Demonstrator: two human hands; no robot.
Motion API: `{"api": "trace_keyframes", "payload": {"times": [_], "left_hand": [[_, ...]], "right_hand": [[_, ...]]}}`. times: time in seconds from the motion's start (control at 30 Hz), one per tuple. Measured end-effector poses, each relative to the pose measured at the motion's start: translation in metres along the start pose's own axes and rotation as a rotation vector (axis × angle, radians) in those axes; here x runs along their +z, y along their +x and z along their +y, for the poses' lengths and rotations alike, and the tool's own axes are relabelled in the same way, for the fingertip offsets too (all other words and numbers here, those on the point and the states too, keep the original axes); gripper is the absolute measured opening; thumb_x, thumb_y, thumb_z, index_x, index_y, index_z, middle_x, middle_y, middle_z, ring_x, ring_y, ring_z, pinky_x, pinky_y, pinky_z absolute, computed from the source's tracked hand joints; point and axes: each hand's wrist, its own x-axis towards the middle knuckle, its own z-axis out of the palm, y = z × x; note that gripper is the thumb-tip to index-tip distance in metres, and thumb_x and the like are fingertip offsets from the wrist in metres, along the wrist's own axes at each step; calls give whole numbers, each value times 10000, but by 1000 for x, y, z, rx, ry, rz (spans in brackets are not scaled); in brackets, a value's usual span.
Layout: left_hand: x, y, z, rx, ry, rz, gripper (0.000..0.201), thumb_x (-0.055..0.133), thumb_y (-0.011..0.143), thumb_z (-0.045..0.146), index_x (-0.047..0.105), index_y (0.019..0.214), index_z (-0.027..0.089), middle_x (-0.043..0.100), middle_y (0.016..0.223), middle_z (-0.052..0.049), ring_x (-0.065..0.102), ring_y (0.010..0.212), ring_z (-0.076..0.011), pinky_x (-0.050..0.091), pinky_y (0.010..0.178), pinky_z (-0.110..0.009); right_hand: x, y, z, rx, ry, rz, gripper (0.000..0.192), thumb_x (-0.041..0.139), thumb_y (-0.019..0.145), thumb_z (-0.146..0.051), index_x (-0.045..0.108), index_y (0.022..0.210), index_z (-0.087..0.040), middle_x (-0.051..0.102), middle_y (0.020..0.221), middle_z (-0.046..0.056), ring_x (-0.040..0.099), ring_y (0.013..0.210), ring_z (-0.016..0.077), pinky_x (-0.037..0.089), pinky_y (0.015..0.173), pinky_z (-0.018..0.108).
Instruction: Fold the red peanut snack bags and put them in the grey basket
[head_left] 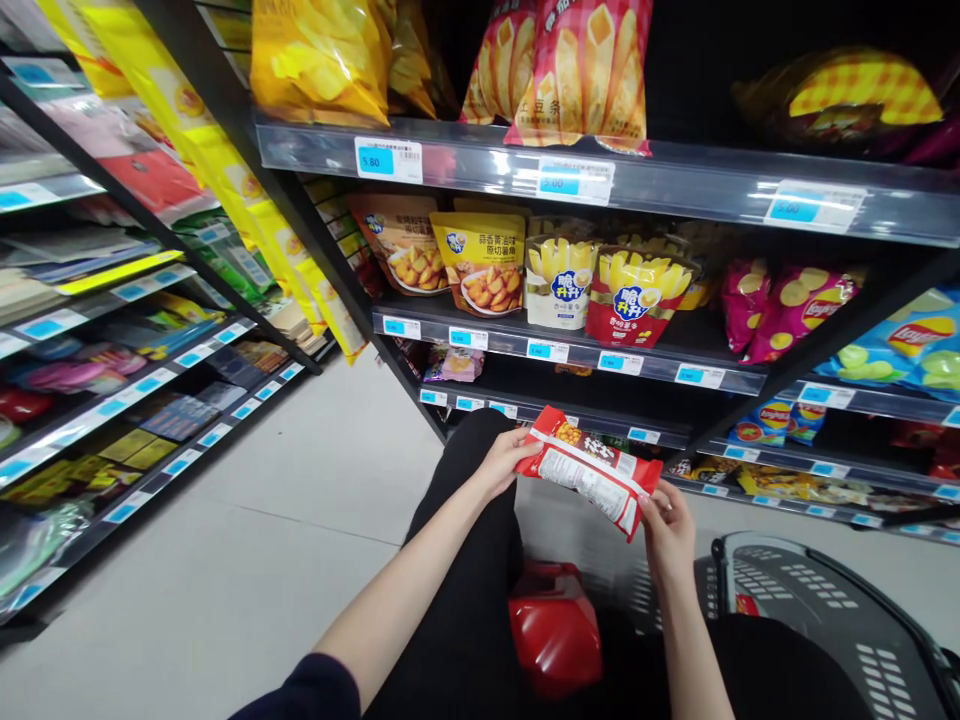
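Both hands hold a red and white snack bag (581, 470) by its two ends, above my bent knees. Its printed text panel and lengthwise seam face up toward me. My left hand (506, 462) pinches the left end, thumb on top. At the right end, my right hand (666, 525) grips the corner between thumb and fingers. The bag tilts down to the right. Below it, between my legs, is a glossy red object (555, 625) whose kind I cannot make out.
A grey shopping basket (817, 615) stands on the floor at the right. Ahead, a shelf edge (480, 330) carries price tags below yellow, white and red snack pouches (484, 265). Chip bags (581, 75) sit higher up. Another shelf unit (150, 390) runs along the left, beside hanging yellow packets (247, 190).
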Motion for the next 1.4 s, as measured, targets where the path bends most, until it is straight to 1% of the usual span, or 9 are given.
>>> {"api": "trace_keyframes", "payload": {"times": [0.13,0.57,0.67,0.77,0.9,1.07,1.27,1.33,1.4], "left_hand": [[-1,2,-3,33,35,43,294,762,586,255,664,815,99,704,762,-77,661,690,-200,509,686,-305],[2,1,3,153,167,204,243,762,559,318,644,675,140,678,618,-25,639,596,-202,488,587,-288],[1,1,-2,162,273,202,196,742,574,296,635,653,152,675,639,-19,634,635,-206,473,598,-275],[9,-2,-22,116,288,224,176,751,538,225,621,649,181,671,677,-10,626,730,-206,462,653,-257],[28,-7,-45,-142,45,100,232,716,594,349,623,745,201,686,742,-53,632,805,-239,479,688,-310],[33,-22,-25,-397,-268,-130,587,457,704,668,636,820,120,686,818,-152,645,808,-269,480,741,-359],[15,-25,-13,-553,-349,-237,312,593,668,324,644,831,63,692,781,-141,649,749,-222,468,754,-303],[16,-25,-11,-608,-347,-336,355,587,638,321,643,867,55,689,798,-147,647,745,-237,469,754,-333],[23,-27,-8,-666,-347,-480,443,580,618,336,623,960,57,680,883,-160,640,807,-278,459,781,-397]], "right_hand": [[-3,3,8,88,-10,-35,312,686,650,-408,580,846,-189,652,729,18,605,613,156,484,593,288],[3,-3,-3,-146,-317,122,345,620,692,-515,571,758,-181,643,692,26,576,626,171,446,590,276],[7,-14,-6,-290,-490,206,326,577,742,-512,576,749,-187,631,666,39,573,610,184,448,586,288],[20,-35,-5,-619,-736,285,171,532,823,-360,584,778,-203,628,692,64,596,625,195,470,588,300],[47,-60,-1,-1136,-839,-96,173,494,828,-123,605,924,-218,650,893,88,621,929,251,538,725,369],[72,-72,1,-1327,-1069,-326,253,494,804,-27,628,943,-190,648,837,73,479,1161,300,487,889,473],[72,-69,6,-1177,-881,-425,245,555,794,-169,610,1020,-245,648,896,50,534,1085,278,375,961,560],[63,-59,7,-940,-663,-220,267,561,792,-251,588,1058,-244,624,981,67,533,1066,269,388,942,534],[51,-44,7,-541,-409,74,354,582,776,-325,544,1116,-231,595,1060,89,533,1050,263,428,891,483]]}}
